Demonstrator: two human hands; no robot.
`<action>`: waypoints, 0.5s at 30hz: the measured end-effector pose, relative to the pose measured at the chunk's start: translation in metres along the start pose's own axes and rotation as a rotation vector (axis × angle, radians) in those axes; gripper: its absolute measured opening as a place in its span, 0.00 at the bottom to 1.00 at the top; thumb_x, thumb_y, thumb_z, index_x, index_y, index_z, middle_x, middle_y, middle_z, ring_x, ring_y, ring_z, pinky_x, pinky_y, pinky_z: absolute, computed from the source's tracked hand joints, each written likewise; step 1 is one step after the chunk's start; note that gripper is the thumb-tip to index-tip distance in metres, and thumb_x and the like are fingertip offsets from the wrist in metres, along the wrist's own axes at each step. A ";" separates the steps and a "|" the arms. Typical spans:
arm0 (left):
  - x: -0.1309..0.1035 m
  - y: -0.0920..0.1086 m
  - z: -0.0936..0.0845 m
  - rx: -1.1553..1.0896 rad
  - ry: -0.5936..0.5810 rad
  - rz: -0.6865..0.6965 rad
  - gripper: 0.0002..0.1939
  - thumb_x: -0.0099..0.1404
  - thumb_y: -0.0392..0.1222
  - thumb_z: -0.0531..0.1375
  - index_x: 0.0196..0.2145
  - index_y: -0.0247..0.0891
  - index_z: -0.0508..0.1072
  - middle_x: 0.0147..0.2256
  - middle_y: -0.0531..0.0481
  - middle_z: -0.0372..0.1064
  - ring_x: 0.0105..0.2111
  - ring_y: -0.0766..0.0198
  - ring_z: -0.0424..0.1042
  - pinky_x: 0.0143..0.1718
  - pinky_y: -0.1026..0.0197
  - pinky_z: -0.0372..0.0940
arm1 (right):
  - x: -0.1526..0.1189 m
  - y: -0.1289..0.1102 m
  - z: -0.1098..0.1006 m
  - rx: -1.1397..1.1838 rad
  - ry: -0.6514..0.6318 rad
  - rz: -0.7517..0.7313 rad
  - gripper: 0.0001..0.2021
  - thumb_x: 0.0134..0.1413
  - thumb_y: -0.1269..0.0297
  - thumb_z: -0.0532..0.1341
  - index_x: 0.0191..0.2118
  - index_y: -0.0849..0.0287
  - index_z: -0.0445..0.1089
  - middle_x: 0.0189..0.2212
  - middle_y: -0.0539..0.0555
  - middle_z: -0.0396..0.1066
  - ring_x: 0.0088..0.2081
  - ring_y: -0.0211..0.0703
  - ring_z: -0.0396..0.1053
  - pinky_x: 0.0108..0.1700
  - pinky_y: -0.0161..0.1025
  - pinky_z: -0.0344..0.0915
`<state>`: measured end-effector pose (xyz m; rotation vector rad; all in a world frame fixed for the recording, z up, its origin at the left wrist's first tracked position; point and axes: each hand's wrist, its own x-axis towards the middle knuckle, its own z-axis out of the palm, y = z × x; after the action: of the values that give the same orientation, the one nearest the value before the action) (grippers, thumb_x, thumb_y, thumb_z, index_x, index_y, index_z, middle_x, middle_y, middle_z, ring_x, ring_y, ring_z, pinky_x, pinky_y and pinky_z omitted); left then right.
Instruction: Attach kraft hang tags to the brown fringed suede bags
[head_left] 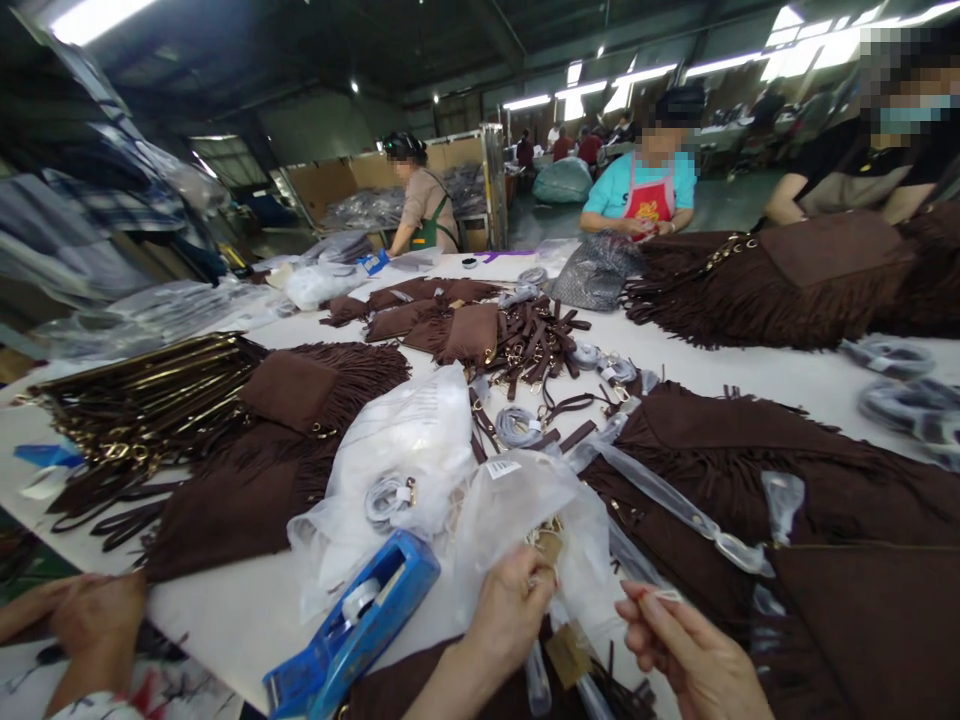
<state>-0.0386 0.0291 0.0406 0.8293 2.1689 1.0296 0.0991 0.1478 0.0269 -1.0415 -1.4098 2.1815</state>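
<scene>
Pale loop: I see a small, pale, loop-like piece at the fingertips of the right hand, low in the view and right of centre; it is too blurred for me to name its material.
Right hand: the right hand is partly curled, thumb and forefinger pinched together on that loop.
Left hand: the left hand is curled closed, thumb against forefinger, in front of a clear plastic bag; I cannot tell what it pinches, if anything.
Clear plastic bag: the bag bears a white printed label near its top; pale, gold-toned bits show just beyond the left fingers.
Brown tag: a tag sits between the hands, slightly below them.
Tape dispenser: a blue dispenser lies at a slant just left of the left hand.
White plastic bag: this crumpled bag has a wrapped coiled strap on it.
Brown fringed bags: dark pieces lie to the left and right on the white table.
Short brown straps: a heap with metal clips lies beyond the plastic bags.
Co-workers: another person's hands are at the lower left; a person in a red apron stands across the table.
</scene>
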 end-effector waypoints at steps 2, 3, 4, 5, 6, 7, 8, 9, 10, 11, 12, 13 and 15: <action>0.001 -0.014 0.001 0.104 -0.112 -0.080 0.14 0.52 0.30 0.52 0.37 0.37 0.69 0.37 0.49 0.68 0.39 0.62 0.66 0.42 0.62 0.59 | 0.003 0.008 -0.007 -0.142 -0.026 -0.045 0.15 0.49 0.52 0.61 0.35 0.58 0.74 0.23 0.50 0.72 0.22 0.36 0.68 0.22 0.30 0.65; 0.001 -0.021 0.003 0.161 -0.159 -0.088 0.18 0.50 0.29 0.52 0.40 0.37 0.69 0.40 0.48 0.68 0.42 0.61 0.65 0.45 0.62 0.57 | 0.005 0.016 -0.008 -0.263 -0.053 -0.104 0.16 0.51 0.51 0.59 0.35 0.58 0.74 0.21 0.49 0.70 0.20 0.36 0.67 0.21 0.30 0.65; 0.000 -0.026 0.006 0.220 -0.188 -0.087 0.21 0.49 0.27 0.52 0.42 0.36 0.67 0.43 0.47 0.66 0.45 0.60 0.64 0.48 0.61 0.56 | 0.006 0.024 -0.008 -0.397 -0.085 -0.190 0.16 0.54 0.52 0.56 0.35 0.59 0.74 0.20 0.49 0.70 0.20 0.37 0.68 0.21 0.31 0.66; -0.001 -0.031 0.009 0.275 -0.203 -0.098 0.23 0.48 0.27 0.51 0.44 0.35 0.67 0.44 0.45 0.65 0.47 0.59 0.62 0.50 0.60 0.55 | 0.008 0.033 -0.007 -0.518 -0.115 -0.279 0.16 0.56 0.53 0.54 0.36 0.58 0.73 0.20 0.50 0.70 0.22 0.38 0.69 0.24 0.32 0.67; -0.002 -0.034 0.012 0.317 -0.208 -0.126 0.23 0.48 0.26 0.51 0.44 0.34 0.66 0.45 0.44 0.65 0.47 0.58 0.62 0.50 0.60 0.54 | 0.009 0.041 -0.006 -0.619 -0.126 -0.377 0.15 0.57 0.55 0.53 0.37 0.58 0.73 0.22 0.51 0.71 0.24 0.40 0.71 0.27 0.33 0.69; -0.002 -0.035 0.015 0.344 -0.208 -0.163 0.23 0.47 0.26 0.50 0.43 0.34 0.66 0.44 0.44 0.65 0.46 0.58 0.62 0.49 0.60 0.55 | 0.010 0.047 -0.006 -0.700 -0.114 -0.487 0.14 0.58 0.56 0.52 0.38 0.58 0.72 0.24 0.53 0.72 0.27 0.42 0.72 0.31 0.34 0.70; -0.003 -0.036 0.016 0.354 -0.210 -0.193 0.23 0.47 0.25 0.50 0.42 0.34 0.66 0.42 0.44 0.66 0.45 0.58 0.63 0.47 0.60 0.56 | 0.011 0.051 -0.007 -0.760 -0.074 -0.599 0.14 0.58 0.58 0.52 0.39 0.58 0.71 0.26 0.54 0.72 0.30 0.43 0.72 0.35 0.36 0.70; -0.004 -0.036 0.017 0.352 -0.212 -0.206 0.23 0.46 0.25 0.50 0.41 0.34 0.67 0.41 0.45 0.66 0.43 0.59 0.63 0.46 0.61 0.57 | 0.012 0.052 -0.008 -0.812 -0.013 -0.695 0.13 0.59 0.60 0.52 0.41 0.58 0.70 0.29 0.56 0.73 0.33 0.45 0.72 0.37 0.38 0.69; -0.004 -0.036 0.017 0.343 -0.211 -0.199 0.23 0.45 0.25 0.50 0.40 0.35 0.67 0.41 0.46 0.65 0.43 0.60 0.63 0.45 0.62 0.57 | 0.012 0.052 -0.011 -0.874 0.062 -0.775 0.12 0.59 0.62 0.51 0.43 0.59 0.68 0.31 0.57 0.73 0.34 0.45 0.72 0.39 0.39 0.69; -0.005 -0.036 0.018 0.334 -0.208 -0.173 0.23 0.45 0.25 0.50 0.40 0.35 0.68 0.41 0.46 0.65 0.43 0.61 0.63 0.45 0.63 0.57 | 0.012 0.050 -0.014 -0.948 0.144 -0.852 0.12 0.60 0.63 0.51 0.46 0.60 0.66 0.33 0.58 0.72 0.35 0.46 0.72 0.40 0.41 0.68; -0.006 -0.036 0.018 0.330 -0.206 -0.139 0.24 0.44 0.25 0.49 0.40 0.36 0.68 0.42 0.47 0.64 0.44 0.61 0.62 0.46 0.63 0.56 | 0.013 0.047 -0.016 -1.014 0.200 -0.913 0.13 0.60 0.65 0.51 0.48 0.60 0.64 0.35 0.59 0.72 0.37 0.47 0.71 0.41 0.42 0.67; -0.007 -0.037 0.018 0.330 -0.208 -0.105 0.25 0.45 0.26 0.49 0.41 0.37 0.69 0.43 0.47 0.63 0.45 0.61 0.61 0.47 0.63 0.56 | 0.013 0.046 -0.017 -1.060 0.211 -0.939 0.13 0.60 0.66 0.51 0.49 0.60 0.62 0.37 0.60 0.71 0.38 0.47 0.71 0.42 0.42 0.66; -0.008 -0.040 0.021 0.348 -0.208 -0.063 0.26 0.46 0.27 0.49 0.44 0.40 0.69 0.44 0.47 0.62 0.46 0.59 0.59 0.49 0.61 0.54 | 0.016 0.048 -0.012 -1.108 0.100 -0.890 0.13 0.59 0.67 0.51 0.49 0.59 0.62 0.35 0.58 0.70 0.36 0.46 0.70 0.40 0.42 0.67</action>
<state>-0.0296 0.0119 -0.0010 0.9691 2.2056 0.5138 0.1027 0.1438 -0.0251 -0.5277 -2.4352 0.6508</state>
